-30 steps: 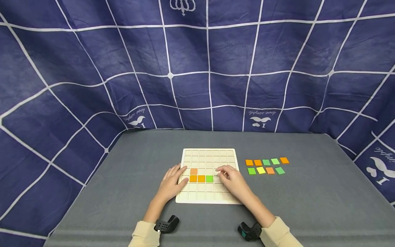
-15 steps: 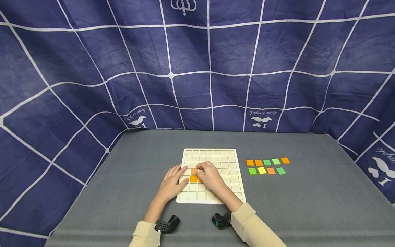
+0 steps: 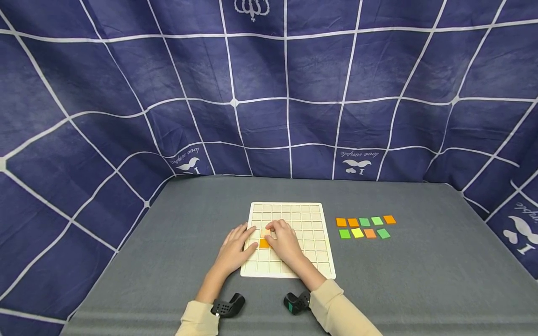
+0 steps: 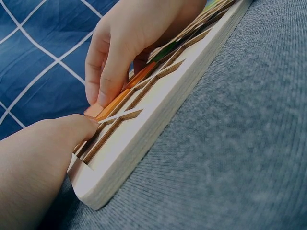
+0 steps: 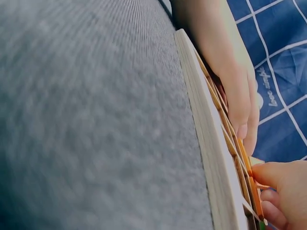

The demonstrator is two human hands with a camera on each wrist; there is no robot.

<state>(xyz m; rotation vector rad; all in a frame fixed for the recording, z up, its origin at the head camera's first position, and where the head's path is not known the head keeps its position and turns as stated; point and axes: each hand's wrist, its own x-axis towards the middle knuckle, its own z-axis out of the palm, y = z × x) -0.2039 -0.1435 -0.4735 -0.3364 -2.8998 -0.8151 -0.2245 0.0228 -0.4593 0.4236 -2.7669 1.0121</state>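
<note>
A pale wooden grid board (image 3: 311, 224) lies on the grey table. My left hand (image 3: 240, 238) rests flat on its left edge, fingers straight, thumb (image 4: 72, 129) against the frame. My right hand (image 3: 272, 229) lies over the board's middle. Its fingertips (image 4: 103, 91) pinch the edge of a pale orange tile (image 3: 265, 232), which is tipped up at one end (image 4: 94, 109). A darker orange tile (image 3: 263, 243) sits in the cell just in front of it and shows again in the left wrist view (image 4: 120, 98). A green tile (image 4: 163, 50) shows under the right palm.
Two rows of loose orange, green and yellow tiles (image 3: 364, 227) lie on the table to the right of the board. The grey tabletop (image 3: 420, 261) reaches the blue checked cloth (image 3: 269, 93) at the back and sides. The board's thick edge (image 5: 206, 153) stands above the table.
My right hand has slid left across the board from its right part onto the orange tiles, now covering the green tile and one orange tile. The left hand has stayed put.
</note>
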